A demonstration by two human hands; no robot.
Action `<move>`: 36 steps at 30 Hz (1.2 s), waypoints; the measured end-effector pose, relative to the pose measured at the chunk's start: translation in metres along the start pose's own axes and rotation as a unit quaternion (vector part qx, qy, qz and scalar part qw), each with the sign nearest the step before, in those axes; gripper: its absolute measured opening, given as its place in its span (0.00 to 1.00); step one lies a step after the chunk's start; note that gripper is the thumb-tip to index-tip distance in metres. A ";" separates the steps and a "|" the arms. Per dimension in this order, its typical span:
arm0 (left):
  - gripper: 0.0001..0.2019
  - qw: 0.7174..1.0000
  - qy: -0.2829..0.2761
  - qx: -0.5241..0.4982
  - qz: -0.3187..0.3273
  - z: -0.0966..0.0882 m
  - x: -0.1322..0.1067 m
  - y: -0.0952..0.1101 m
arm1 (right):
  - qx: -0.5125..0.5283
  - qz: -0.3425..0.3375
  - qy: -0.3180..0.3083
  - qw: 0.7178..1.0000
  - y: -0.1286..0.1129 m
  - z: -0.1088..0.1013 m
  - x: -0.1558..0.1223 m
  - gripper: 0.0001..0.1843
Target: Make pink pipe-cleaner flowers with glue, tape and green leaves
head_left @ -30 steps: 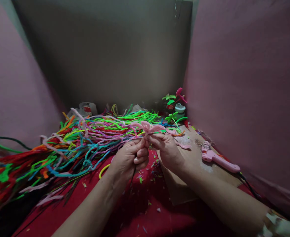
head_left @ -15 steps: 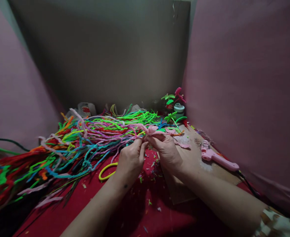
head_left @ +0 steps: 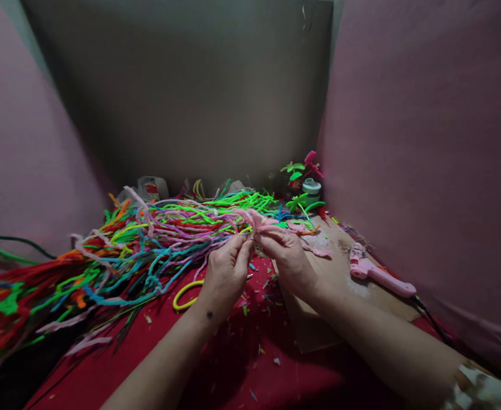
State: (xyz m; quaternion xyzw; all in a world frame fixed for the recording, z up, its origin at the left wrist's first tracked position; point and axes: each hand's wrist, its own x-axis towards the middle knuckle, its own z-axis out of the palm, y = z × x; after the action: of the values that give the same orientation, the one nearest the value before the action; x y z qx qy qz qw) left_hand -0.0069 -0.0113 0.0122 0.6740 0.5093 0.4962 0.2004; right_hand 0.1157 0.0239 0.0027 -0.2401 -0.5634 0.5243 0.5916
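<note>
Between my two hands is a pink pipe-cleaner flower point(head_left: 257, 221) with fuzzy petals spreading upward and to the sides. My left hand point(head_left: 228, 266) pinches its base from the left, thumb against fingers. From the right, my right hand point(head_left: 288, 256) grips it just under the petals, the fingertips of both hands nearly meeting. The stem end is hidden by my fingers. Behind and left of the hands lies a big heap of colourful pipe cleaners point(head_left: 177, 222). A yellow scissors handle point(head_left: 186, 296) shows beside my left wrist.
A pink glue gun point(head_left: 381, 274) with a cord lies on a brown board point(head_left: 314, 319) at right. Loose pink petals point(head_left: 316, 250) rest behind my right hand. Green flower pieces point(head_left: 297, 202) and a pale jar point(head_left: 311, 191) stand at the back. Scraps dot the red cloth point(head_left: 233, 364).
The pink flower has turned a little and its petals stand more upright. My left hand has rolled slightly, its thumb now higher along the base. The view has shifted slightly.
</note>
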 end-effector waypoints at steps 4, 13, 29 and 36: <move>0.15 0.988 -0.037 -0.132 -0.075 0.002 0.001 0.000 | 0.017 -0.013 -0.002 1.000 0.003 0.000 0.001 0.06; 0.17 0.926 -0.129 -0.312 -0.170 -0.005 0.003 0.008 | 0.109 0.040 -0.020 0.993 0.004 -0.001 0.003 0.07; 0.10 0.985 -0.085 -0.149 -0.028 -0.011 0.004 0.005 | -0.238 -0.197 0.019 0.951 0.001 -0.009 -0.009 0.10; 0.04 0.986 -0.007 -0.169 -0.013 -0.006 0.005 0.004 | -0.297 -0.237 0.035 0.924 -0.008 -0.006 -0.012 0.18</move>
State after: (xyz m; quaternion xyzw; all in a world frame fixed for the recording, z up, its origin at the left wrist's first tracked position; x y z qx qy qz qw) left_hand -0.0102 -0.0101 0.0204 0.6274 0.4255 0.5676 0.3213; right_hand 0.1266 0.0127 0.0029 -0.2826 -0.7125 0.1687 0.6197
